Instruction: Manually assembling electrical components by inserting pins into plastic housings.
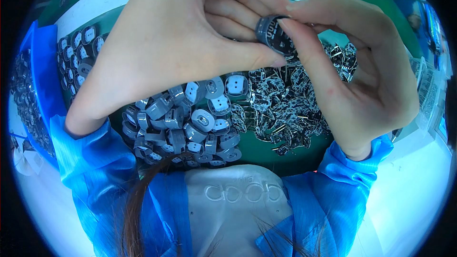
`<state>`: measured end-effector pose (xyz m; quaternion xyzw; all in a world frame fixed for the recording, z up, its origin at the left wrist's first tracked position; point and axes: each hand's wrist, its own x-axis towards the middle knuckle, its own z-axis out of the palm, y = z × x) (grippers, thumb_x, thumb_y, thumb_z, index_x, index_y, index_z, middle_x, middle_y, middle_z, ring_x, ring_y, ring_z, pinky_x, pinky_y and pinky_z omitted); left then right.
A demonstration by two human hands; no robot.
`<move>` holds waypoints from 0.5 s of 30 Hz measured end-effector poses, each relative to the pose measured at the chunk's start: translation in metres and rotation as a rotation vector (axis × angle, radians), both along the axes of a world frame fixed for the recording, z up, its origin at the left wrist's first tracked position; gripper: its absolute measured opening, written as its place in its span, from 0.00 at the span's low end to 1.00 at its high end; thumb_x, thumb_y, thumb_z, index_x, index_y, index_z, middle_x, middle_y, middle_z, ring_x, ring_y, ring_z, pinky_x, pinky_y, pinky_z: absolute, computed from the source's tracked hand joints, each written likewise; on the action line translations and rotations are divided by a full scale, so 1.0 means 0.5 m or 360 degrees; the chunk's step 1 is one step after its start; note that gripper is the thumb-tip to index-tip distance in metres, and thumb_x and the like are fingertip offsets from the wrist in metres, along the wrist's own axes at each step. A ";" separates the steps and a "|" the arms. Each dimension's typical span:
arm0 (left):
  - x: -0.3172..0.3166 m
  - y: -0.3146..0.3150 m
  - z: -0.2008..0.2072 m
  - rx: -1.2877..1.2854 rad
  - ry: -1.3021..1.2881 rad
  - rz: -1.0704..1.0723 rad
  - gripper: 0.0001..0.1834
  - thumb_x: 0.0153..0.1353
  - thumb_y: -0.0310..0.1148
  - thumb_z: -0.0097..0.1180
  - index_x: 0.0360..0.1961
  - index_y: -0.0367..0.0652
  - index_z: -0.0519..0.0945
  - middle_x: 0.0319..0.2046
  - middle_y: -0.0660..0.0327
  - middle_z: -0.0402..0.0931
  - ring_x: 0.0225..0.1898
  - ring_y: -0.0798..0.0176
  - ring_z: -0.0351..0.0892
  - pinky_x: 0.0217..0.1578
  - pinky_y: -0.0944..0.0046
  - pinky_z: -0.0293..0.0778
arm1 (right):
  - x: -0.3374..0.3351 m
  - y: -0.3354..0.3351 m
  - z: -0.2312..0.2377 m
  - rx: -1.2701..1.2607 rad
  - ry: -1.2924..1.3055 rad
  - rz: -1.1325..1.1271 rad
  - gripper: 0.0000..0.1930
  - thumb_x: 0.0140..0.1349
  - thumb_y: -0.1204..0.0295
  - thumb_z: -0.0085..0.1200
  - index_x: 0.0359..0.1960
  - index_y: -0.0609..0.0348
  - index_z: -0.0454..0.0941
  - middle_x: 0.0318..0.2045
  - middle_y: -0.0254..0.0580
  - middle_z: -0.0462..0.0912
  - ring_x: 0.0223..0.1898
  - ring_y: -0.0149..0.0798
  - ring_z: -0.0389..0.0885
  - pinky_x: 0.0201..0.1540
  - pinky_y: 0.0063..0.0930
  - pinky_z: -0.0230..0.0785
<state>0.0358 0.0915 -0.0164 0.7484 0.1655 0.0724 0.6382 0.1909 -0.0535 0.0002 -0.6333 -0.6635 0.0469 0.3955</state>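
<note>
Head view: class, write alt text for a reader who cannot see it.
Two bare hands, left and right, pinch a small round grey cap together above a green mat. Below lie a pile of grey plastic caps and a pile of dark metal contact pieces.
</note>
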 end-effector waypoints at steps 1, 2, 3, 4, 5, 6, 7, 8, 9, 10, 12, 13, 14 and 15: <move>0.004 0.003 0.001 0.0001 -0.0006 -0.0010 0.24 0.49 0.17 0.72 0.49 0.29 0.79 0.45 0.51 0.83 0.45 0.61 0.87 0.50 0.61 0.83 | 0.017 0.004 -0.013 0.0001 -0.0006 -0.0010 0.17 0.50 0.91 0.67 0.43 0.72 0.80 0.39 0.49 0.86 0.39 0.38 0.86 0.44 0.28 0.80; 0.005 0.007 0.000 -0.0016 -0.0038 -0.0071 0.23 0.51 0.17 0.71 0.50 0.29 0.79 0.45 0.52 0.83 0.46 0.61 0.86 0.51 0.61 0.83 | 0.043 0.014 -0.039 0.0222 -0.0263 0.0134 0.19 0.49 0.91 0.67 0.44 0.71 0.81 0.38 0.48 0.86 0.38 0.38 0.86 0.44 0.28 0.79; 0.007 0.012 -0.003 -0.0034 -0.0071 -0.0133 0.22 0.53 0.18 0.69 0.50 0.29 0.79 0.46 0.53 0.84 0.47 0.62 0.86 0.51 0.61 0.82 | 0.059 0.019 -0.054 0.0441 -0.0521 0.0277 0.20 0.49 0.91 0.67 0.45 0.71 0.81 0.38 0.47 0.86 0.37 0.38 0.86 0.44 0.28 0.79; 0.000 0.022 -0.013 -0.0030 -0.0063 -0.0126 0.22 0.53 0.18 0.69 0.50 0.29 0.79 0.46 0.53 0.84 0.47 0.62 0.86 0.51 0.61 0.82 | 0.056 0.018 -0.052 0.0447 -0.0513 0.0282 0.20 0.49 0.91 0.67 0.45 0.71 0.81 0.38 0.47 0.86 0.37 0.38 0.86 0.44 0.28 0.79; -0.007 0.040 -0.037 -0.0211 -0.0110 -0.0199 0.21 0.55 0.19 0.67 0.51 0.30 0.78 0.46 0.54 0.83 0.48 0.62 0.86 0.52 0.61 0.81 | 0.054 0.019 -0.052 0.0392 -0.0439 0.0236 0.19 0.49 0.90 0.67 0.45 0.70 0.81 0.38 0.47 0.86 0.37 0.37 0.86 0.43 0.28 0.79; -0.012 0.049 -0.050 -0.0392 -0.0157 -0.0273 0.21 0.57 0.20 0.65 0.53 0.30 0.78 0.47 0.54 0.83 0.49 0.62 0.85 0.53 0.61 0.80 | 0.050 0.020 -0.051 0.0337 -0.0365 0.0190 0.19 0.50 0.90 0.67 0.46 0.70 0.81 0.39 0.46 0.86 0.37 0.37 0.86 0.43 0.27 0.79; -0.014 0.047 -0.047 -0.0388 -0.0152 -0.0269 0.21 0.57 0.20 0.65 0.53 0.30 0.78 0.47 0.54 0.83 0.49 0.62 0.85 0.53 0.61 0.80 | 0.046 0.022 -0.049 0.0288 -0.0285 0.0146 0.18 0.51 0.89 0.66 0.46 0.69 0.81 0.39 0.46 0.86 0.37 0.36 0.85 0.43 0.27 0.79; -0.016 0.042 -0.043 -0.0404 -0.0143 -0.0158 0.20 0.58 0.20 0.64 0.53 0.31 0.78 0.48 0.54 0.83 0.50 0.62 0.84 0.54 0.62 0.79 | 0.041 0.024 -0.046 0.0239 -0.0205 0.0103 0.18 0.52 0.89 0.66 0.46 0.69 0.81 0.39 0.46 0.86 0.37 0.36 0.85 0.43 0.26 0.79; -0.018 0.036 -0.037 -0.0419 -0.0134 -0.0047 0.20 0.59 0.21 0.63 0.54 0.31 0.77 0.48 0.54 0.82 0.51 0.63 0.84 0.54 0.63 0.79 | 0.035 0.026 -0.042 0.0191 -0.0124 0.0061 0.17 0.53 0.88 0.66 0.46 0.69 0.82 0.39 0.46 0.86 0.37 0.35 0.85 0.42 0.26 0.79; -0.016 0.031 -0.020 -0.0420 -0.0135 -0.0044 0.20 0.59 0.21 0.63 0.54 0.31 0.77 0.48 0.54 0.82 0.51 0.63 0.84 0.54 0.63 0.79 | 0.029 0.030 -0.039 0.0136 -0.0050 0.0017 0.17 0.54 0.88 0.65 0.46 0.68 0.82 0.39 0.46 0.85 0.37 0.34 0.85 0.42 0.25 0.79; 0.006 0.027 0.015 -0.0499 0.0167 0.0021 0.13 0.60 0.19 0.64 0.46 0.30 0.83 0.37 0.51 0.85 0.34 0.69 0.85 0.38 0.67 0.84 | 0.027 0.033 -0.036 0.0017 0.0085 -0.0101 0.16 0.55 0.87 0.65 0.46 0.68 0.82 0.39 0.45 0.85 0.37 0.33 0.85 0.42 0.24 0.79; 0.004 0.033 0.012 -0.0495 0.0167 0.0025 0.13 0.60 0.19 0.64 0.46 0.30 0.83 0.37 0.51 0.85 0.34 0.69 0.85 0.38 0.67 0.84 | 0.021 0.035 -0.032 -0.0033 0.0161 -0.0144 0.15 0.56 0.87 0.64 0.46 0.67 0.82 0.39 0.45 0.85 0.37 0.33 0.84 0.41 0.24 0.79; 0.003 0.046 0.003 -0.0488 0.0247 -0.0146 0.13 0.60 0.18 0.63 0.46 0.30 0.83 0.36 0.52 0.85 0.34 0.69 0.84 0.37 0.68 0.83 | 0.015 0.038 -0.028 -0.0083 0.0236 -0.0188 0.14 0.57 0.86 0.64 0.46 0.67 0.82 0.39 0.45 0.85 0.38 0.32 0.84 0.41 0.24 0.79; 0.003 0.052 -0.003 -0.0481 0.0327 -0.0319 0.13 0.60 0.18 0.62 0.47 0.31 0.83 0.35 0.52 0.85 0.34 0.70 0.84 0.36 0.69 0.81 | 0.010 0.040 -0.024 -0.0134 0.0311 -0.0234 0.14 0.58 0.86 0.64 0.46 0.66 0.83 0.39 0.45 0.85 0.38 0.32 0.84 0.41 0.23 0.79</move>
